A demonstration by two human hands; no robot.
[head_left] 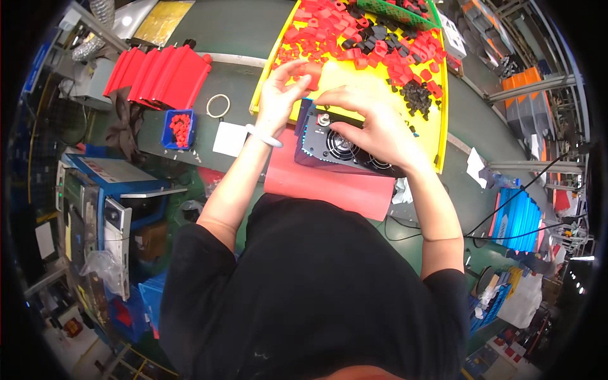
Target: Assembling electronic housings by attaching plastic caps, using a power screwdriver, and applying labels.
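Between the fingertips and thumb of my left hand [282, 95] is a red plastic cap [310, 74], just beyond the far left corner of a dark box-shaped device [310, 142]. The device has ribbed edges, two round fans [342, 145] on its upward face and a metal terminal post [323, 119]. My right hand [377, 123] arches over that face, fingers and thumb apart, the thumb close to the terminal. It partly covers the fans, and nothing shows in its grasp. A red mat [329, 190] lies under the device.
Beyond the device a yellow tray [326, 88] holds loose red and black caps and a green basket [405, 16]. On the left stand red finned casings [158, 76], a blue bin [168, 138] of red pieces and a ring [218, 106]. Blue finned casings [516, 218] sit at right.
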